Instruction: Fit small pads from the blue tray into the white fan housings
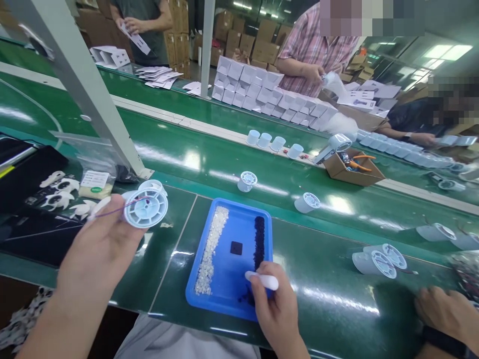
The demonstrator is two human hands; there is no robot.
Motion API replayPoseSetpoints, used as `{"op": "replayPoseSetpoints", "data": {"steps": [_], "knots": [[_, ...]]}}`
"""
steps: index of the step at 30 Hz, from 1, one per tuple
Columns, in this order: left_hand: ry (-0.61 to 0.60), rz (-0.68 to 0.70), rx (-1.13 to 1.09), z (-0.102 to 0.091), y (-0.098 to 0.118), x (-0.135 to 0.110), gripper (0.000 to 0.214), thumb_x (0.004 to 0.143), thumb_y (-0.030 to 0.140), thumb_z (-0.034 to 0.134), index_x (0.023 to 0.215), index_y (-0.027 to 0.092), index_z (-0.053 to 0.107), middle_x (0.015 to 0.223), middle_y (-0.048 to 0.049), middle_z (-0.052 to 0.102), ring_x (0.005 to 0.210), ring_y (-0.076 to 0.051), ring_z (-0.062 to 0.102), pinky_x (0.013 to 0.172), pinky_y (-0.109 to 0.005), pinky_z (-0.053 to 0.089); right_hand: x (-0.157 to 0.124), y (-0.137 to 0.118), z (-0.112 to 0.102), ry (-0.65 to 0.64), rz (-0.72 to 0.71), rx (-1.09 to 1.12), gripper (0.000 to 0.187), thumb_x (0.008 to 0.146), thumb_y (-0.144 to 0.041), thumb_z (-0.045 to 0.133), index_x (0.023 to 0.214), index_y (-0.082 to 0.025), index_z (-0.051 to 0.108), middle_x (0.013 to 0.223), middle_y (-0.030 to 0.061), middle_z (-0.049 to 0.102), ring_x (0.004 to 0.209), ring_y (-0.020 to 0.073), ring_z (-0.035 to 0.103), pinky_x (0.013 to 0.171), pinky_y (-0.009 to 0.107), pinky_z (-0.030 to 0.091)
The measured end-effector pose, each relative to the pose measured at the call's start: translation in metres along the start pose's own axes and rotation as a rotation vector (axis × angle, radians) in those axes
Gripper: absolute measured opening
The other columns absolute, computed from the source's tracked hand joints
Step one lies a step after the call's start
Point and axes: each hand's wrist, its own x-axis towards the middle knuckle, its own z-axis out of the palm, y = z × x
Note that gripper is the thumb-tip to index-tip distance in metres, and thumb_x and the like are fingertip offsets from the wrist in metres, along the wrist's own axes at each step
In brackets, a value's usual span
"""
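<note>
My left hand holds up a white round fan housing with a thin purple wire running across it, above the green table. My right hand grips a small white tool at the near right corner of a blue tray. The tray holds a strip of small clear parts on its left and a strip of small dark parts on its right, with one dark square piece in the middle.
More white housings lie on the green conveyor, along with white cups and a cardboard box of tools. White fan blades rest on a black mat at left. Another person's hand is at lower right; other people work behind stacked white boxes.
</note>
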Motion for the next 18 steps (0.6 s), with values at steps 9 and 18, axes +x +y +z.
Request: {"op": "replayPoseSetpoints", "data": {"steps": [9, 18], "knots": [[-0.181, -0.171, -0.152, 0.021, -0.028, 0.000, 0.008, 0.087, 0.018, 0.065, 0.084, 0.014, 0.072, 0.087, -0.0045, 0.073, 0.076, -0.013, 0.069, 0.071, -0.019, 0.060, 0.043, -0.008, 0.012, -0.046, 0.082, 0.040, 0.005, 0.093, -0.024, 0.055, 0.091, -0.022, 0.059, 0.080, 0.0008, 0.064, 0.068, 0.0144, 0.062, 0.063, 0.024, 0.051], [-0.382, -0.299, -0.065, 0.028, -0.042, -0.023, 0.023, 0.079, 0.037, 0.075, 0.090, 0.018, 0.069, 0.077, -0.0006, 0.067, 0.066, -0.010, 0.060, 0.062, -0.017, 0.054, 0.036, -0.065, 0.013, 0.212, 0.104, 0.519, 0.013, 0.094, -0.025, 0.058, 0.107, -0.026, 0.058, 0.109, 0.0071, 0.062, 0.101, 0.0210, 0.067, 0.075, 0.033, 0.062]]}}
